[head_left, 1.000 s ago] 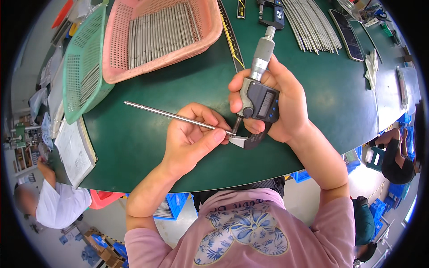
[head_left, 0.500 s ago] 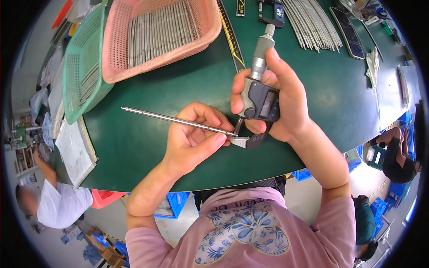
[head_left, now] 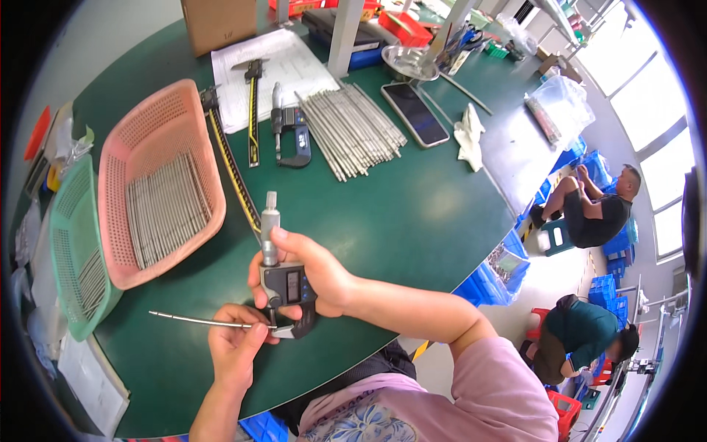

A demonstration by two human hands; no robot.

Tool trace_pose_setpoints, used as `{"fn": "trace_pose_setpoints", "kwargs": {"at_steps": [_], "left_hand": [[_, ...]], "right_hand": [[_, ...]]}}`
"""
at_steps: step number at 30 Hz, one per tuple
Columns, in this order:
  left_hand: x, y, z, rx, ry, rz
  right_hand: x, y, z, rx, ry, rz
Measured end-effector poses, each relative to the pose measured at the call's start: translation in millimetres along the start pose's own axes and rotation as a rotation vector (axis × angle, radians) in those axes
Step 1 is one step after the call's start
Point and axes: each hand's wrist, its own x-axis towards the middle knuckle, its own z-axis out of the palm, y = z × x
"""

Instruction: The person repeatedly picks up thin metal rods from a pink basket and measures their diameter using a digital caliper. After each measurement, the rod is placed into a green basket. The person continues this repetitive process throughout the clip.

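My right hand [head_left: 315, 274] is closed round a digital micrometer [head_left: 286, 285] with a grey thimble and a dark body. My left hand [head_left: 237, 342] pinches a slim metal rod [head_left: 197, 320] near its right end. That end sits at the micrometer's jaws; whether they touch it I cannot tell. The rod's other end points left, toward a pink basket [head_left: 208, 238] holding many similar rods. Beyond my hands, a bundle of grey rods [head_left: 350, 131] lies on the green table [head_left: 412, 243].
A green basket [head_left: 103, 300] stands left of the pink one. Farther back lie a second micrometer [head_left: 294, 140], a caliper [head_left: 254, 110], papers [head_left: 291, 62], a phone [head_left: 414, 114] and a white cloth [head_left: 468, 138]. A metal bowl [head_left: 410, 63] stands behind. Two people sit at the right.
The view has swung to the right and up, bringing the table's far side into sight. My hands still hold the micrometer and the rod together.
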Motion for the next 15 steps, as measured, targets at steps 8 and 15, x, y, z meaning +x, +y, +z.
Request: {"fn": "trace_pose_setpoints", "kwargs": {"at_steps": [8, 15], "left_hand": [[-0.2, 4.0, 5.6, -0.034, 0.012, 0.000], [1.3, -0.3, 1.0, 0.016, 0.039, 0.004]], "right_hand": [[-3.9, -1.9, 4.5, -0.052, 0.019, -0.037], [1.2, -1.5, 5.3, 0.035, 0.094, -0.044]]}}
